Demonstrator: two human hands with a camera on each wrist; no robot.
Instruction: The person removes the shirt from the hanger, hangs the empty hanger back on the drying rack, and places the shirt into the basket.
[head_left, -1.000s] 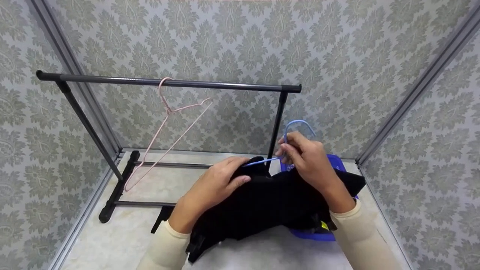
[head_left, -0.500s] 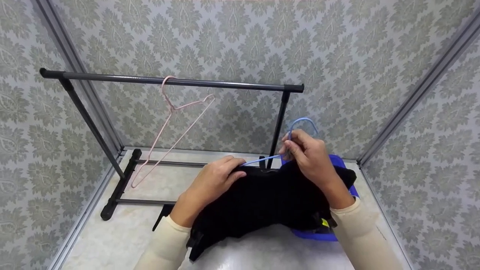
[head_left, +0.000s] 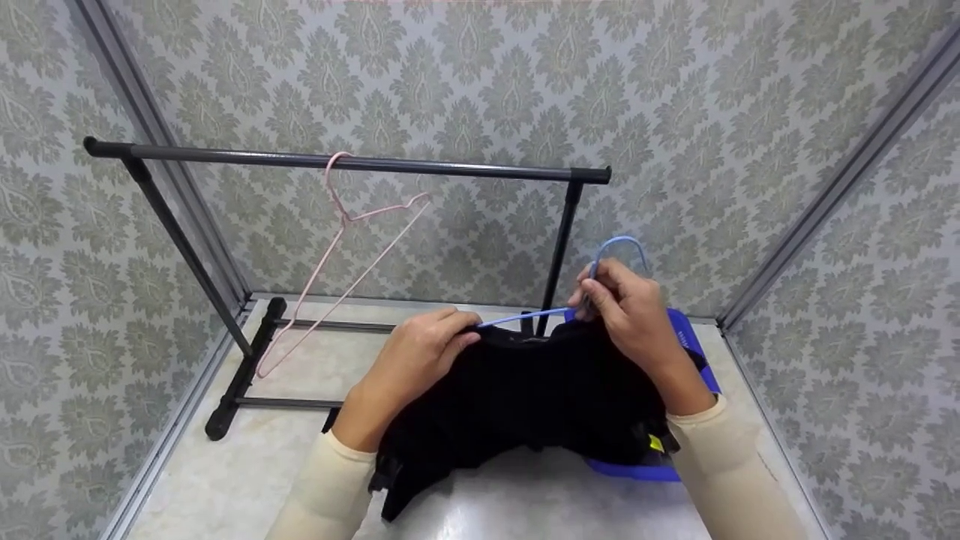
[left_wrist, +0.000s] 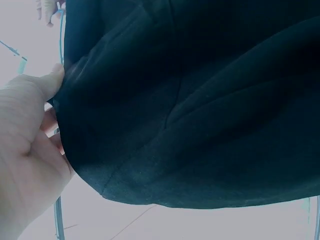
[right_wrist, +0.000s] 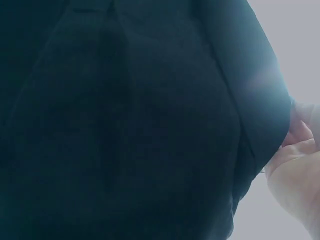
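A black garment (head_left: 525, 397) hangs below both hands, with a blue clothes hanger (head_left: 525, 316) running along its upper edge. My right hand (head_left: 626, 311) pinches the hanger near the base of its hook, which rises above the fingers. At the garment's upper left edge, my left hand (head_left: 420, 349) pinches the cloth and the hanger's arm between thumb and fingers. In the left wrist view the thumb of that hand (left_wrist: 30, 115) presses on the dark cloth (left_wrist: 175, 125). Cloth (right_wrist: 140, 125) fills most of the right wrist view, hiding the hanger there.
A black clothes rack (head_left: 360, 162) stands at the back left, a pink hanger (head_left: 330, 240) hooked on its bar. Behind the garment on the right, a blue basket (head_left: 637, 472) is partly covered. A yellow tag (head_left: 656, 443) shows near the right sleeve. Patterned walls enclose the area.
The right hand has shifted slightly right with the hanger's hook. The left hand has slid a little left along the garment's edge, and more of the blue hanger arm shows.
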